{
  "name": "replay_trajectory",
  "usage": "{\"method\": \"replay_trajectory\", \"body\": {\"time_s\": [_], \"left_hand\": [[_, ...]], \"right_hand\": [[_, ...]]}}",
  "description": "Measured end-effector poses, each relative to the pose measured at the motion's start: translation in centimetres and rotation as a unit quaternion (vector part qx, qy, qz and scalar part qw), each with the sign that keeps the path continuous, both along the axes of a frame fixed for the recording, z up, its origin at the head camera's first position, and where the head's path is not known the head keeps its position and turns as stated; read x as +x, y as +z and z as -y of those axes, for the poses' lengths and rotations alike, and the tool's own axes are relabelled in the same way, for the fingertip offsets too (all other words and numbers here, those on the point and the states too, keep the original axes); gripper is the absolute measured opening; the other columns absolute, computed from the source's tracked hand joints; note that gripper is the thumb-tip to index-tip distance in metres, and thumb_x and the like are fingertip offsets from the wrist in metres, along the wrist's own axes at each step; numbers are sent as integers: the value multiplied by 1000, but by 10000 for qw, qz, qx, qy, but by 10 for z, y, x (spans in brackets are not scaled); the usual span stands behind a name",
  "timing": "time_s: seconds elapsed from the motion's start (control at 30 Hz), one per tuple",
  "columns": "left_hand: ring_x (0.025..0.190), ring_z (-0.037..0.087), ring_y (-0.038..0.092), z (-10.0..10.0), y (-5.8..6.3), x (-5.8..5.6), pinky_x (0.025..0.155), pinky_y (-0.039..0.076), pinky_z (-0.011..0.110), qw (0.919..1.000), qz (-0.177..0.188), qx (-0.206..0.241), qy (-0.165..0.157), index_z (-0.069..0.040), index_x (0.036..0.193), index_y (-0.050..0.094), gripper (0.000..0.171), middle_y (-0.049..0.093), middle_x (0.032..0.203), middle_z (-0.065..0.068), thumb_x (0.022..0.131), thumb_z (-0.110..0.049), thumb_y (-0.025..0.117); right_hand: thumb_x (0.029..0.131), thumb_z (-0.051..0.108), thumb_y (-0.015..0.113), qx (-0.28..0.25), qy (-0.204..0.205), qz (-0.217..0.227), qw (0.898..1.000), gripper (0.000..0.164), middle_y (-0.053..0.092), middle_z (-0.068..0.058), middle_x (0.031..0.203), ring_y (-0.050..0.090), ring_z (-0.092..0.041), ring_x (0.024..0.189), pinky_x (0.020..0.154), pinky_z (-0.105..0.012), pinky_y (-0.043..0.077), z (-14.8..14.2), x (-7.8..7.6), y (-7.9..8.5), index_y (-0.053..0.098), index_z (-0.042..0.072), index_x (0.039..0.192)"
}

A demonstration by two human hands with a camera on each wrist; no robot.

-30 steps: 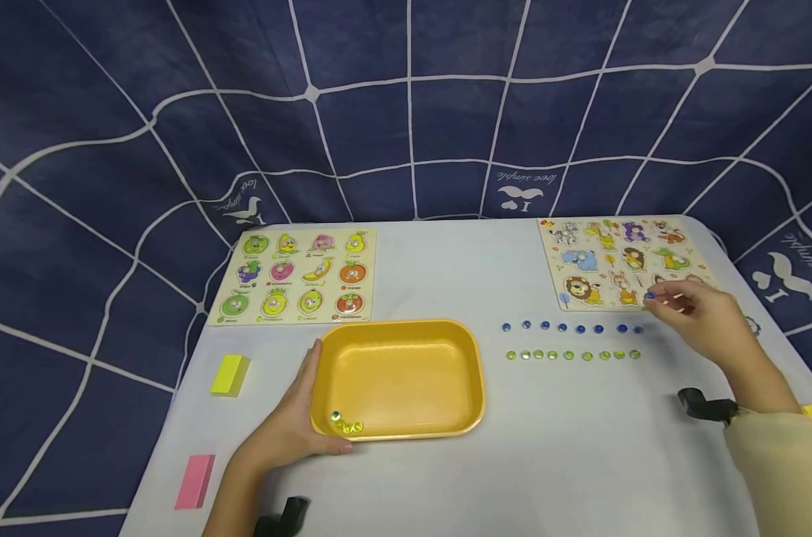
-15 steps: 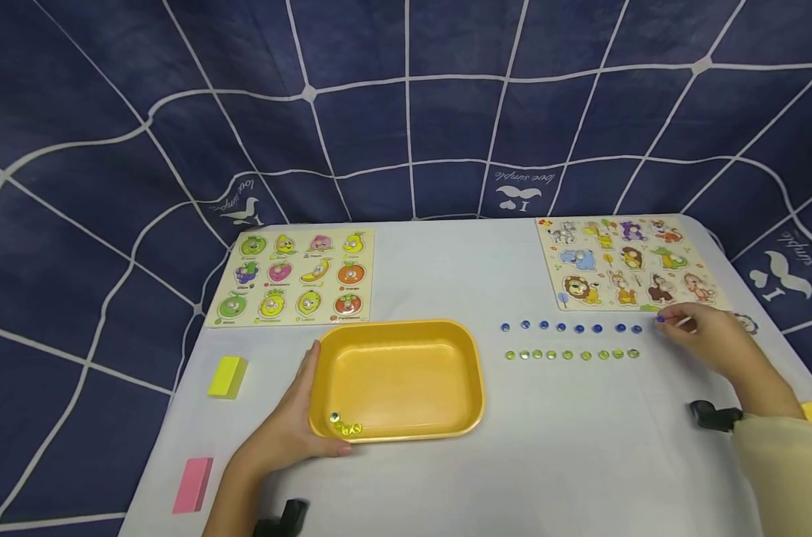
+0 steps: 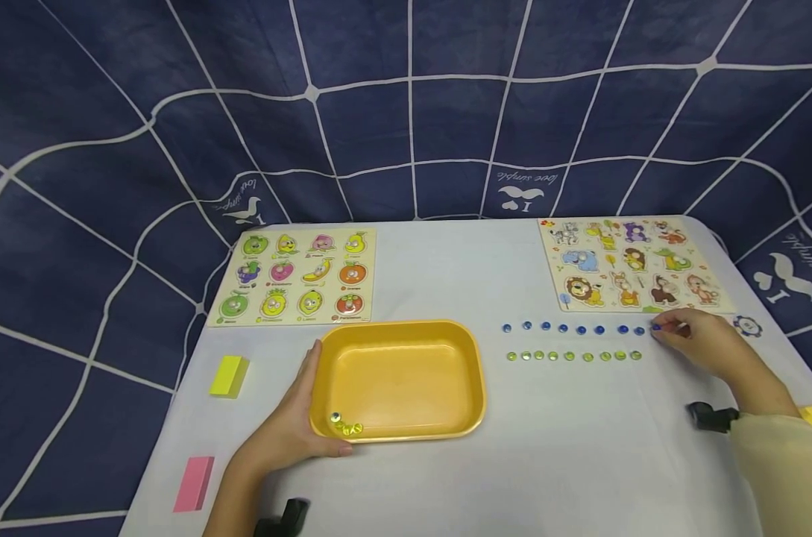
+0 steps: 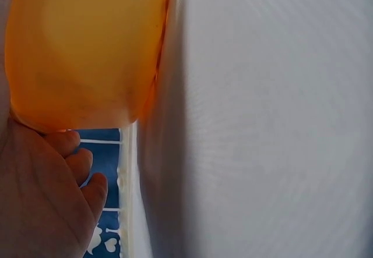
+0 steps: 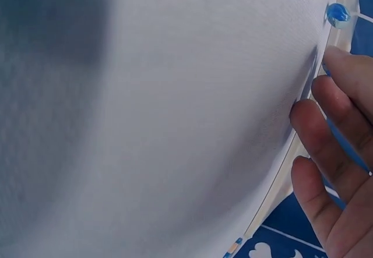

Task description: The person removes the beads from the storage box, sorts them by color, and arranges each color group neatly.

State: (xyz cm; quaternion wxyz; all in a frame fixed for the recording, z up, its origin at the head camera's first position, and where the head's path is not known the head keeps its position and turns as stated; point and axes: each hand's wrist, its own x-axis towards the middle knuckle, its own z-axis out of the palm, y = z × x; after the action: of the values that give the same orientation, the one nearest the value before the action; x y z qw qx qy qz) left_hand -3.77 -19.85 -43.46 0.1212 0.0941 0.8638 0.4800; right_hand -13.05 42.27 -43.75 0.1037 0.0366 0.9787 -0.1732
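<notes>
My left hand [image 3: 285, 425] holds the left end of a yellow plastic tray [image 3: 406, 434], its thumb along the front side and its fingers along the left wall. A few small glass gems, mostly yellow-green, lie in the tray's near left corner. At the right end of a row of blue glass gems [image 3: 581, 330], my right hand [image 3: 704, 347] pinches one more blue gem [image 3: 656, 328] between thumb and forefinger, low over the table. A second row of yellow-green gems [image 3: 570, 356] runs parallel, closer to me. The right wrist view shows the thumb and fingertips close to the white tabletop.
A fruit peg puzzle [image 3: 291, 277] lies at the back left, an animal puzzle [image 3: 614, 261] at the back right, just behind the blue row. Yellow [image 3: 229, 376] and pink [image 3: 194, 484] blocks lie along the left edge. A dark blue curtain [image 3: 446, 119] hangs behind the table.
My right hand has come down toward me from over the animal puzzle, bringing its blue gem to the end of the blue row. The left hand and tray have stayed put.
</notes>
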Motion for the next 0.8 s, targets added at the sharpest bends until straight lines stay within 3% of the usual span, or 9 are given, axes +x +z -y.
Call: {"method": "replay_trajectory", "body": {"time_s": [0.53,0.8], "left_hand": [[148,25,-2,0,0,0,113,11,62,10000,0,-39,-2,-38,149,-11,147,-5,161,-1,46,-38,94],[148,24,-2,-1,1,1,114,11,61,9999,55,-143,48,-40,149,-11,147,-5,161,-2,46,-40,94]], "right_hand": [[86,24,68,-13,-71,-50,10000,35,61,-15,96,53,-28,84,68,-40,42,2,-1,-5,62,3,113],[88,32,65,62,-19,-25,10000,42,60,-17,104,53,-31,89,66,-40,43,0,4,5,60,5,120]]}}
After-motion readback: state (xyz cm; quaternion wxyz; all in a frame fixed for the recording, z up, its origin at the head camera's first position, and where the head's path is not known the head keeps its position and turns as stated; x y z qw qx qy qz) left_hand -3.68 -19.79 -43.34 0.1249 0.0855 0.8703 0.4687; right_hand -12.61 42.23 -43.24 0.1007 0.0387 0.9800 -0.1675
